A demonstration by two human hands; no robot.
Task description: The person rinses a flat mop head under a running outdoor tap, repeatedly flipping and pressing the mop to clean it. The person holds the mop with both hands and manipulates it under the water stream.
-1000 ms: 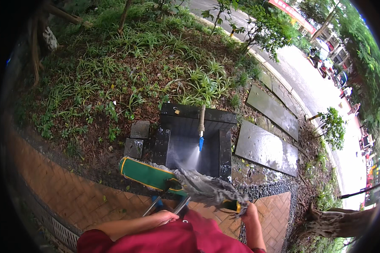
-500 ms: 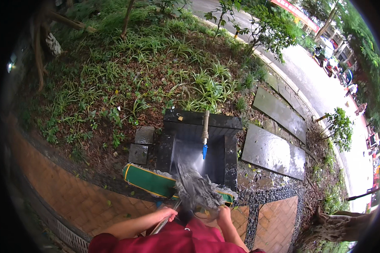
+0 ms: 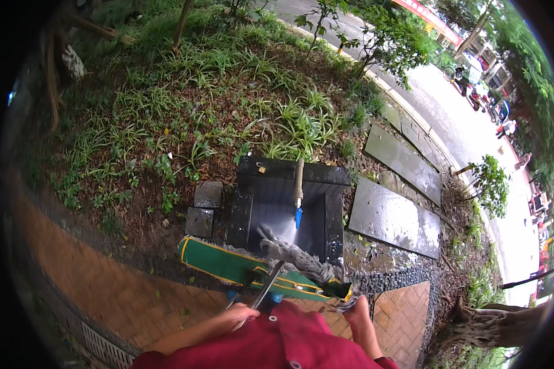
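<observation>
A wide flat mop (image 3: 218, 261) with a green, yellow-edged back lies across the near side of a black stone basin (image 3: 335, 227). My left hand (image 3: 239, 315) is closed round its metal handle (image 3: 268, 286). At the mop's right end, my right hand (image 3: 358, 310) is closed on its edge; the fingertips are partly hidden. Wet grey mop strands (image 3: 298, 257) are bunched into a twisted bundle over the basin. Water sprays onto them from a tap (image 3: 299, 187) with a blue lever (image 3: 298, 218).
Two small stone blocks (image 3: 208, 194) stand left of the basin. Wet stone slabs (image 3: 394, 215) lie to its right. Leafy plants (image 3: 305, 123) grow behind it. Brick paving (image 3: 403, 310) is underfoot, and a tree trunk (image 3: 505, 326) rises at the lower right.
The strands have gone from hanging loosely over the mop's middle to a tight bundle towards its right half. More of the green back shows. My right hand has moved right.
</observation>
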